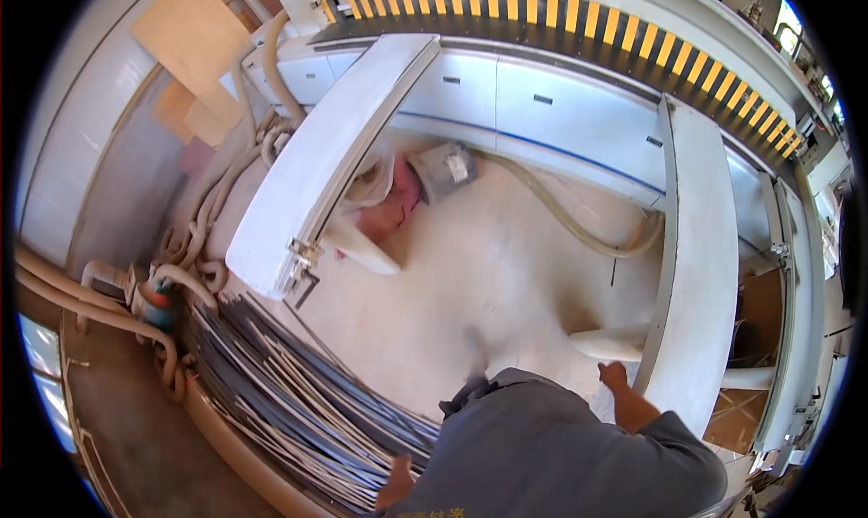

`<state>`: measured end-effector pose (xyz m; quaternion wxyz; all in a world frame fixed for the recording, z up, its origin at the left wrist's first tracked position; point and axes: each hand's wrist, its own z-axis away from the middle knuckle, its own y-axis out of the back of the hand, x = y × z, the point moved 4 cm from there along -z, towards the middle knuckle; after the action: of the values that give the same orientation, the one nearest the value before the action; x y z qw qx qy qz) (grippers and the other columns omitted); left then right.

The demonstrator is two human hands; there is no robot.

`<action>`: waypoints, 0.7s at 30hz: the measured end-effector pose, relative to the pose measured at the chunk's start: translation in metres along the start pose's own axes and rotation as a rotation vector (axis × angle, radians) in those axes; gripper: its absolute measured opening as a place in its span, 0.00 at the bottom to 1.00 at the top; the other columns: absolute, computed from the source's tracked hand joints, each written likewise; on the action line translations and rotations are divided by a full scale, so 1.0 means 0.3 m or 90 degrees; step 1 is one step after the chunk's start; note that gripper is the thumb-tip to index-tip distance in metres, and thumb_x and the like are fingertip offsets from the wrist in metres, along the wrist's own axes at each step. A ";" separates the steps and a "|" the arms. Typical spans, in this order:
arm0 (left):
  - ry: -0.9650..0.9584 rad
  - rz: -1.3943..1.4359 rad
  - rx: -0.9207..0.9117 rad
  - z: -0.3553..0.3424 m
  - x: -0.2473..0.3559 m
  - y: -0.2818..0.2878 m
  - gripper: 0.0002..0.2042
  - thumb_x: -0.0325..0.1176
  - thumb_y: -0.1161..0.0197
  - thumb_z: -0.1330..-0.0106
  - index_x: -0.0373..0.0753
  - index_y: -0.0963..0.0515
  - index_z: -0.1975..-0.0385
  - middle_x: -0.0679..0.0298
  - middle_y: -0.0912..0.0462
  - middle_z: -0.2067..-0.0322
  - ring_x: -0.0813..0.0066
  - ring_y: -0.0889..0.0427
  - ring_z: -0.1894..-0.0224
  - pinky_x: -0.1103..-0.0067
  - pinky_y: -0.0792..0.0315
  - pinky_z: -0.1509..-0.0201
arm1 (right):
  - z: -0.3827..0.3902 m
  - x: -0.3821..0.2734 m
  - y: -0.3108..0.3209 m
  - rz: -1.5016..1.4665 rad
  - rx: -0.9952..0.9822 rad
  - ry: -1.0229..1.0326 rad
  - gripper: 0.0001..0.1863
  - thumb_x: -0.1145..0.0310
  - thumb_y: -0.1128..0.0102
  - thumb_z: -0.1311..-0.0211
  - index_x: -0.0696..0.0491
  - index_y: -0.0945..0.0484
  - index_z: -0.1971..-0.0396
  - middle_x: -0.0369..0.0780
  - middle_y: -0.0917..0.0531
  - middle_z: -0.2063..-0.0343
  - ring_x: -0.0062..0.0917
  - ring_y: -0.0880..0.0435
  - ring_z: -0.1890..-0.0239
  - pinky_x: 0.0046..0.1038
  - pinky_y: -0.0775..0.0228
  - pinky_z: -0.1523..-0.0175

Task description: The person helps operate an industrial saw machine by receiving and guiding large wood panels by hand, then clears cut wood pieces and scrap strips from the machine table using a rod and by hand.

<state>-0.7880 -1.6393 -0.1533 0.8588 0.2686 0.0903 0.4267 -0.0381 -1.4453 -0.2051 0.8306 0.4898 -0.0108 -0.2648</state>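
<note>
My right hand (pixel 618 381) is raised beside the inner edge of a long white machine support arm (pixel 701 274). Its fingers are curled, and I see nothing held in them. Low in the view, my left hand (pixel 395 484) is close to a pile of long thin strips (pixel 307 387) in grey, dark and pale tones. Only part of that hand shows, so its fingers cannot be made out, nor whether it touches the strips. My grey shirt (pixel 551 455) fills the lower middle.
Another white support arm (pixel 334 156) extends from a machine with white panels (pixel 579 93) and a yellow-black striped edge (pixel 542 7). Grey and clear plastic bags (pixel 443 170) and a hose (pixel 570 215) lie on the dusty floor. Several beige hoses (pixel 217 188) tangle at left. Boards (pixel 190 34) lean there.
</note>
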 end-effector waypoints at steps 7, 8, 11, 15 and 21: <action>-0.241 -0.051 0.159 -0.541 1.251 0.931 0.43 0.54 0.37 0.27 0.33 0.45 0.22 0.39 0.25 0.34 0.38 0.26 0.31 0.52 0.32 0.27 | -0.040 -0.152 0.050 -0.284 0.204 -0.243 0.23 0.51 0.40 0.32 0.53 0.16 0.47 0.52 0.16 0.44 0.42 0.16 0.42 0.44 0.23 0.42; -0.400 -0.162 0.238 -0.495 1.511 1.007 0.41 0.54 0.39 0.26 0.32 0.43 0.23 0.41 0.28 0.30 0.39 0.31 0.28 0.54 0.38 0.23 | -0.093 -0.190 0.062 -0.613 0.217 -0.380 0.26 0.50 0.41 0.30 0.52 0.20 0.41 0.49 0.18 0.39 0.41 0.17 0.41 0.44 0.25 0.39; -0.889 -0.090 0.297 -0.149 2.215 1.004 0.33 0.44 0.44 0.21 0.33 0.42 0.23 0.45 0.38 0.24 0.45 0.43 0.22 0.56 0.50 0.18 | -0.333 -0.445 0.182 -1.154 0.174 -0.515 0.32 0.44 0.47 0.25 0.46 0.32 0.29 0.38 0.25 0.32 0.37 0.22 0.36 0.45 0.30 0.36; -1.220 0.140 0.084 0.354 2.711 0.688 0.30 0.40 0.46 0.25 0.35 0.36 0.25 0.48 0.38 0.24 0.46 0.42 0.21 0.54 0.53 0.17 | -0.746 -1.034 0.463 -1.301 -0.061 -0.092 0.34 0.39 0.64 0.20 0.46 0.35 0.26 0.39 0.29 0.27 0.44 0.30 0.27 0.44 0.46 0.22; -1.124 -0.155 0.269 0.236 3.109 0.678 0.29 0.44 0.48 0.20 0.37 0.37 0.24 0.53 0.32 0.27 0.52 0.40 0.21 0.59 0.47 0.19 | -0.991 -1.517 0.959 -1.488 -0.207 0.119 0.33 0.42 0.65 0.19 0.47 0.35 0.26 0.40 0.31 0.26 0.43 0.33 0.25 0.44 0.47 0.21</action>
<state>-0.3222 -0.8377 0.0846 0.5882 0.6374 -0.4950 -0.0526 -0.2233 -0.8907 -0.0139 0.1348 0.1086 0.5383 -0.8248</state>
